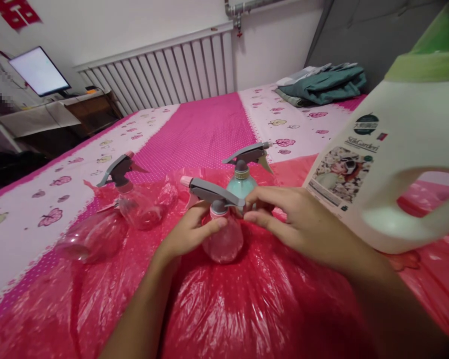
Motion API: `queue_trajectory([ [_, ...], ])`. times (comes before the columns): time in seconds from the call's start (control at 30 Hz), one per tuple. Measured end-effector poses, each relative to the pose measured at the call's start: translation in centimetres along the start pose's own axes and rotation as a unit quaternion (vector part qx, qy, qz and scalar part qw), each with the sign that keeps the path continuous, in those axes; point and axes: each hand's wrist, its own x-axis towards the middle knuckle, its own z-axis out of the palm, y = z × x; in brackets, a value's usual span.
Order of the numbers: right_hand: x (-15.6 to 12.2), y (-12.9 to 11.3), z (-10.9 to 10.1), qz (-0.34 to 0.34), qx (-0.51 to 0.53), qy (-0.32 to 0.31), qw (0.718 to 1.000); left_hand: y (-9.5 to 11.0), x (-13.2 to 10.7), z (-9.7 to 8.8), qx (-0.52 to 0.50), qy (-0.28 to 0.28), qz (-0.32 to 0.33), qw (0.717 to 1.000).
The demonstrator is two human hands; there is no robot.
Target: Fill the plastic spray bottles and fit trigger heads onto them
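A clear pink spray bottle (pixel 224 244) with a grey trigger head stands upright in front of me on red plastic sheeting (pixel 269 309). My left hand (pixel 194 227) is closed round its neck, with the thumb across the near side. At the tail of the trigger head, the curled fingertips of my right hand (pixel 280 214) pinch in close; their exact contact is partly hidden. Just behind stands a spray bottle with blue-green liquid (pixel 240 184). To the left, another pink spray bottle (pixel 140 204) leans beside a clear pink bottle lying on its side (pixel 93 237).
A large white detergent jug (pixel 400 124) with a green cap looms close on the right. Folded clothes (pixel 322 85) lie on the far side of the pink patterned bedsheet (pixel 198 129). Beyond are a radiator (pixel 164 70) and a desk with a lit monitor (pixel 40 71).
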Motion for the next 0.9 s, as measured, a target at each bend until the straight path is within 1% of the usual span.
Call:
queue_trajectory([
  [0.13,0.3,0.5,0.4,0.002,0.071,0.04,0.997,0.1,-0.1,0.0,0.008,-0.004,-0.027,1.0],
  [0.2,0.5,0.9,0.8,0.002,0.107,0.046,0.993,0.2,-0.1,0.0,0.004,-0.007,-0.026,1.0],
  [0.27,0.7,1.3,1.1,-0.01,0.129,0.04,0.991,0.1,-0.1,0.0,-0.002,-0.015,-0.02,1.0],
  [0.37,0.8,1.4,1.5,-0.024,0.142,0.038,0.989,-0.1,-0.2,-0.1,-0.005,-0.018,-0.019,1.0],
  [0.5,0.7,1.3,1.6,-0.026,0.14,0.034,0.989,-0.4,-0.3,-0.1,0.005,0.0,-0.032,0.999],
  [0.63,0.7,1.0,2.0,-0.03,0.135,0.042,0.99,-0.4,-0.3,0.1,0.0,-0.017,-0.036,0.999],
  [0.77,0.9,0.7,2.8,-0.066,0.153,0.07,0.984,-0.2,-0.3,0.1,0.002,-0.011,-0.027,1.0],
  [0.83,1.0,0.6,3.1,-0.084,0.165,0.068,0.98,-0.1,-0.4,0.0,0.0,-0.008,-0.026,1.0],
  [0.9,1.1,0.6,3.3,-0.089,0.177,0.066,0.978,0.0,-0.5,0.0,0.003,-0.008,-0.039,0.999],
])
